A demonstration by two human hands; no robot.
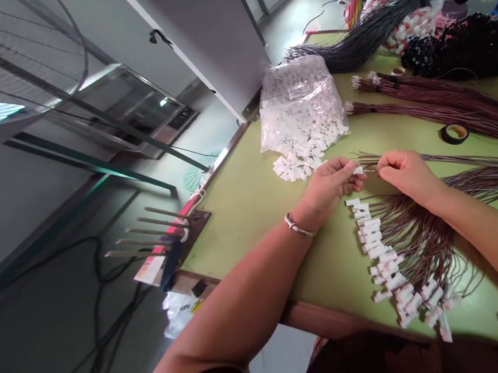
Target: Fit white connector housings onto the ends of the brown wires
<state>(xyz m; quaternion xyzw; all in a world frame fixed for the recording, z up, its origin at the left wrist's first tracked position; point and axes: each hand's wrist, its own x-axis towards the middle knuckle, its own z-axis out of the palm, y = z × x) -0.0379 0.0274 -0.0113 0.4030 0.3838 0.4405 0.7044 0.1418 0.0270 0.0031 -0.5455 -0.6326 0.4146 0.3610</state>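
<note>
Between its thumb and fingers my left hand (333, 187) pinches a small white connector housing (358, 170). Close on its right, my right hand (406, 175) is closed on a thin wire (371, 170), whose tip points at the housing; whether it has entered cannot be made out. Below both hands lies a row of brown wires (422, 226) with white connectors (373, 235) on their ends. A bundle of loose wires (456, 157) runs behind my right hand. Beyond my left hand, white housings (296, 164) spill from a clear plastic bag (299, 100).
A roll of black tape (454, 134) lies at the right. Behind it are brown wire bundles (452, 109), a black heap (461, 49) and a dark wire bundle (358, 42). A rack of metal rods (155, 232) projects from the table's left edge, near a fan cage (4, 56).
</note>
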